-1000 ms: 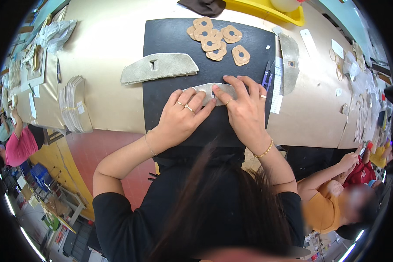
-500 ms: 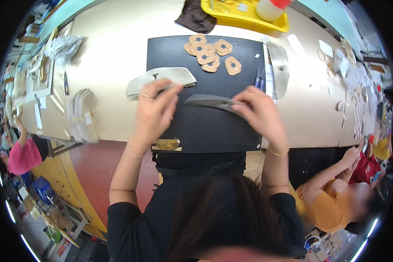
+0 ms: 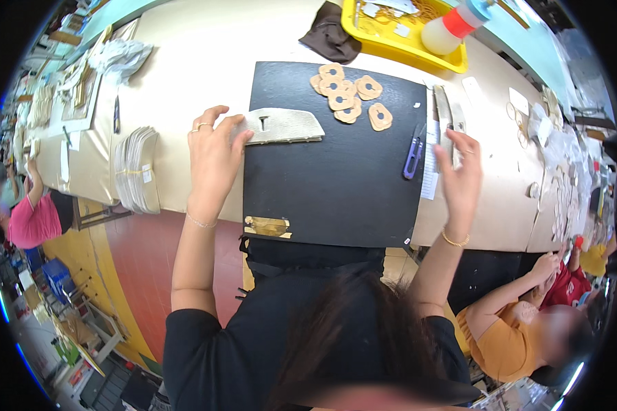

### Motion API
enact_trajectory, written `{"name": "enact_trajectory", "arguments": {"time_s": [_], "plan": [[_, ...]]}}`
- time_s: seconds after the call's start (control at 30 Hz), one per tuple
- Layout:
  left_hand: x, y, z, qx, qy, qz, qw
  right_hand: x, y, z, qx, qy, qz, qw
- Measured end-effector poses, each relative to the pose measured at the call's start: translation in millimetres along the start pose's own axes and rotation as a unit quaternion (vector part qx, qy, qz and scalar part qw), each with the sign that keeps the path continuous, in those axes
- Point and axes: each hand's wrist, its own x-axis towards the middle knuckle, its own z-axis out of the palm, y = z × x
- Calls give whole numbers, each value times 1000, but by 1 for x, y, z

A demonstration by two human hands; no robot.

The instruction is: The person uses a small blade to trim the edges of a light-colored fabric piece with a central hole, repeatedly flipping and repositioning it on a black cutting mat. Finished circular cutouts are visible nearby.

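Head view, left hand: your left hand [image 3: 214, 156] lies flat at the left edge of the black mat [image 3: 336, 198], fingers spread and only slightly curled, their tips on the blunt end of the grey leather piece [image 3: 283, 126]. It presses or pinches that end; you cannot tell which.

Head view, right hand: your right hand [image 3: 461, 179] is lifted over the mat's right edge, fingers loosely open. It appears to touch the long grey strips [image 3: 447, 118] lying there, but whether it grips one cannot be told.

Head view, where the piece is: the grey leather piece rests on the upper left of the mat, its pointed end toward the tan cut-outs [image 3: 348, 97].

Head view, around it: blue snips [image 3: 413, 150] lie just left of the right hand; a yellow tray [image 3: 391, 42] and a dark cloth [image 3: 332, 38] sit beyond the mat; a stack of pale pieces [image 3: 138, 170] stands left of your left hand.

What changed in 1 second: both hands were together mid-mat on 1 small grey part; half a second ago they had spread. Now they are well apart and the centre holds nothing.

What that suggests: the small part seems set aside at the right, and the larger piece is being taken up.
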Motion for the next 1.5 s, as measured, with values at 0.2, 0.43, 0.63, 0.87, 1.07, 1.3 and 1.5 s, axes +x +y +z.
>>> {"name": "enact_trajectory", "arguments": {"time_s": [0.2,0.43,0.63,0.87,1.07,1.3,1.5], "plan": [[3,5,1,22,-18,43,999,10,-38,45,-62,-75,-70,993],[3,8,-4,-19,-8,29,999,24,-57,70,-96,-71,-78,990],[5,12,-5,-69,2,26,997,16,-63,75,-84,-68,-99,989],[-1,23,-48,-535,-153,-162,815,2,-79,52,141,-116,-35,983],[-7,57,-70,-661,-166,-188,707,-28,-88,50,182,-236,-15,954],[-12,77,-78,-671,-210,-167,691,-40,-88,55,146,-227,-27,963],[-14,85,-79,-667,-253,-144,686,-24,-77,31,387,-233,5,892]]}}
